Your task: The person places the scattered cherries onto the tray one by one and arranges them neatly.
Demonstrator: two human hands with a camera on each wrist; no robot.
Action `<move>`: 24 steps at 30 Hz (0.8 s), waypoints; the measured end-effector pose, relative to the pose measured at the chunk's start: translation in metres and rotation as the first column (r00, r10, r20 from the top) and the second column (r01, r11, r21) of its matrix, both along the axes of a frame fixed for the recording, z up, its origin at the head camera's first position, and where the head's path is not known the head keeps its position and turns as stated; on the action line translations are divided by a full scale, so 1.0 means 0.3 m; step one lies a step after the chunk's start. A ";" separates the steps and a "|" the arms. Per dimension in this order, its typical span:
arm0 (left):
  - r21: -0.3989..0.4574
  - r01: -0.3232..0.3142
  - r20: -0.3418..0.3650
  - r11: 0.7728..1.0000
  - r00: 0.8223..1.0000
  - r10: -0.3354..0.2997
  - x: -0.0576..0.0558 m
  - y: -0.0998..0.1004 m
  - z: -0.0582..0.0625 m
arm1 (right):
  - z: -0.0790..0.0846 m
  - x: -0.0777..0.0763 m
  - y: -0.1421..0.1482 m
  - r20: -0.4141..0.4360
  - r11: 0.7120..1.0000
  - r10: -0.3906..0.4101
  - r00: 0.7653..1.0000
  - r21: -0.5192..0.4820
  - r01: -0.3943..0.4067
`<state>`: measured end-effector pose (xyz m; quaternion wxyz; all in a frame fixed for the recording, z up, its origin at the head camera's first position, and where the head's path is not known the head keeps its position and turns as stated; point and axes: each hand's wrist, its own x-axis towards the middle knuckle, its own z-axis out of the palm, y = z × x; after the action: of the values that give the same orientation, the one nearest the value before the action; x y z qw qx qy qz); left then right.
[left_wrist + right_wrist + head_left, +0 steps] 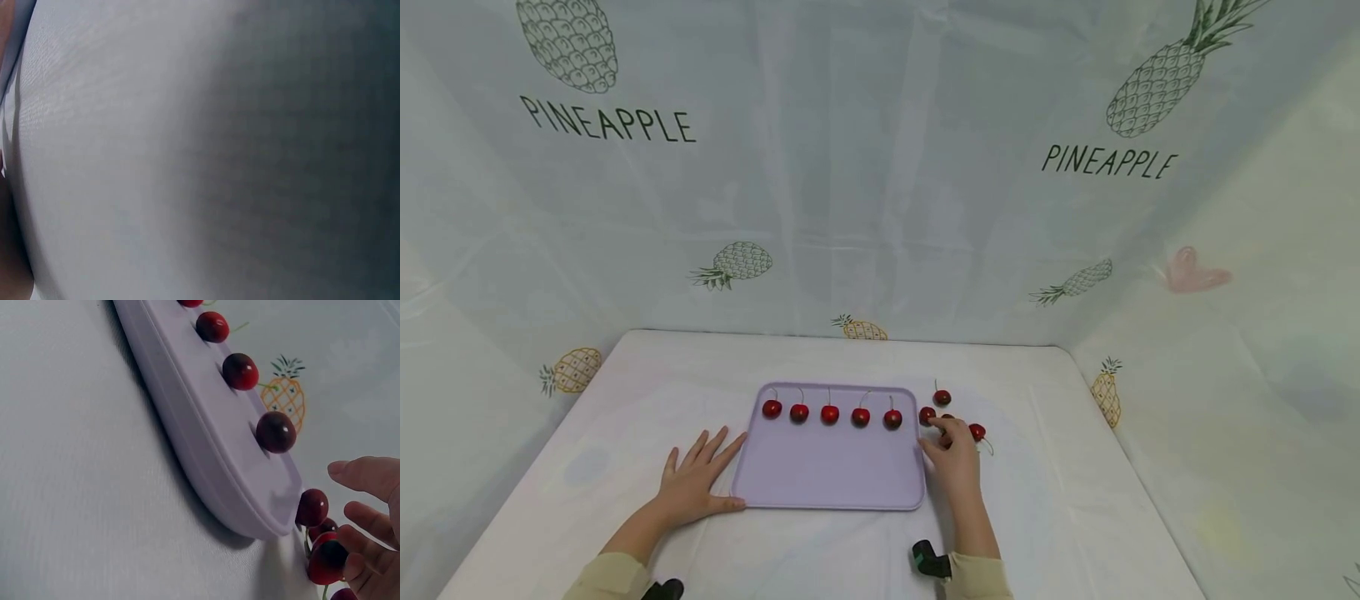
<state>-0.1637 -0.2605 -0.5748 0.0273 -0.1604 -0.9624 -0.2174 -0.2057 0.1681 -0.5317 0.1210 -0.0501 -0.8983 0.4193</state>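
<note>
On the white-covered desk (1060,500), taking the lilac tray (829,479) as the dial in the head view, a row of five cherries (830,414) runs along its far side from ten o'clock round to two, stems mostly toward twelve. The loose cherries (942,398) lie off the tray, just beyond its rim between two and three o'clock. The right hand (957,457) hovers over them at three o'clock and hides part of the cluster, so their number is uncertain. Its grip is apart: thumb and fingers are parted with nothing seen between them, though I cannot tell whether a fingertip touches a dark cherry there. Toward eight o'clock the left hand (691,487) lies with fingers spread, index finger and thumb at the tray's near-left rim, seemingly to steady it; its grip is apart too. The step in hand looks to be picking out a loose cherry; the next move would call for closing thumb and fingertips gently on just one, without rolling its neighbours.
</note>
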 end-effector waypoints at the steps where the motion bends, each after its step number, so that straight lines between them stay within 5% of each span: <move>1: -0.010 -0.006 0.008 1.000 1.000 0.007 -0.001 0.000 -0.001 | -0.002 0.000 0.006 -0.009 1.000 -0.003 1.000 0.005 0.003; 9: 0.012 0.001 -0.006 1.000 1.000 -0.001 0.006 0.006 0.009 | -0.020 0.021 0.032 -0.078 0.996 -0.061 0.995 0.054 0.065; 18: -0.011 -0.002 0.016 1.000 1.000 0.003 0.008 0.008 0.015 | -0.019 0.033 0.026 0.018 0.987 -0.161 0.987 0.032 0.160; 24: -0.024 -0.013 0.041 1.000 0.999 0.014 0.017 0.023 0.059 | -0.035 0.023 0.039 0.052 0.986 -0.165 0.985 0.037 0.163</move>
<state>-0.1587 -0.2535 -0.5572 0.0073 -0.1496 -0.9664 -0.2090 -0.1987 0.1797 -0.5420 0.1312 -0.1336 -0.9009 0.3917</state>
